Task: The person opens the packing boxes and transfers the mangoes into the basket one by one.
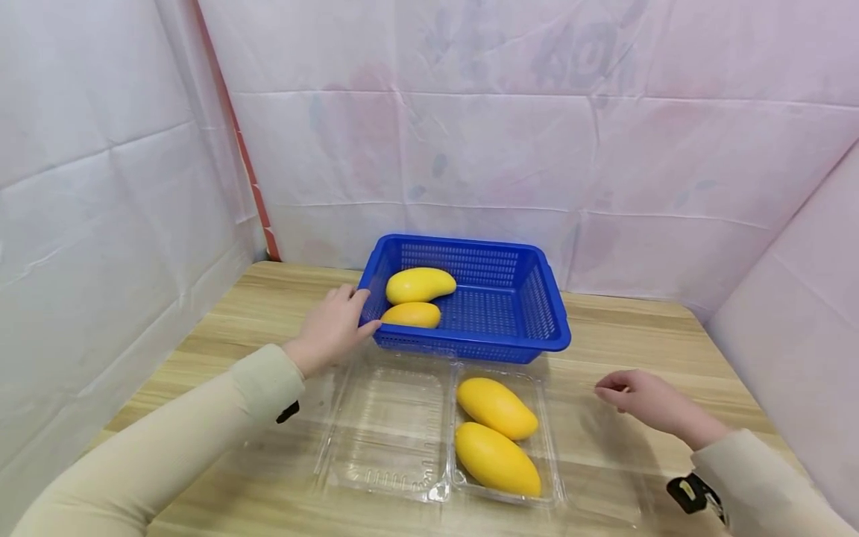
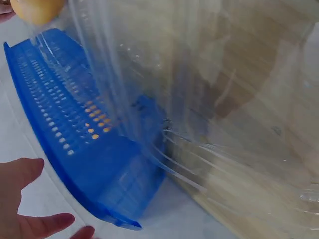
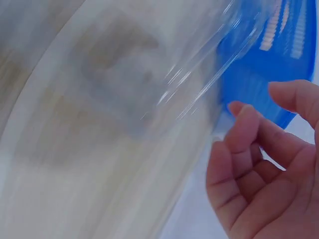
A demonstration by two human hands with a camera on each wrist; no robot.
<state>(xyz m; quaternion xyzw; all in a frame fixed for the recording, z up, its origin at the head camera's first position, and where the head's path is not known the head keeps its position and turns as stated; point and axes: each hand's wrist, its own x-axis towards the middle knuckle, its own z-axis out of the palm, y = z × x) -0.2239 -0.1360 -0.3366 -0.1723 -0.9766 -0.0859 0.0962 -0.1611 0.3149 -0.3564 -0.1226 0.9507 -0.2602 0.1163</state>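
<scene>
Mangoes (image 1: 420, 286), smooth, elongated and bright yellow, are four in number: two lie inside the blue basket (image 1: 470, 336) at its left end, one behind the other, and two lie slantwise just in front of it in the clear container (image 1: 391, 429). Of the pair in the basket, the farther one is slightly curved; the nearer one is partly hidden by the basket's front wall.

The left hand (image 1: 333, 328) is at the basket's front left corner, fingers extended and spread, thumb close to the nearer mango; whether it touches the rim I cannot tell. The right hand (image 1: 647, 399) hangs to the right of the basket and nearer the wearer, fingers loosely curled, gripping nothing.

The transparent container has two side-by-side halves, the right one bearing its mangoes. The basket has slotted walls and stands at the back of the wood-grained worktop (image 1: 235, 335), before creased pale sheeting (image 1: 496, 156).
</scene>
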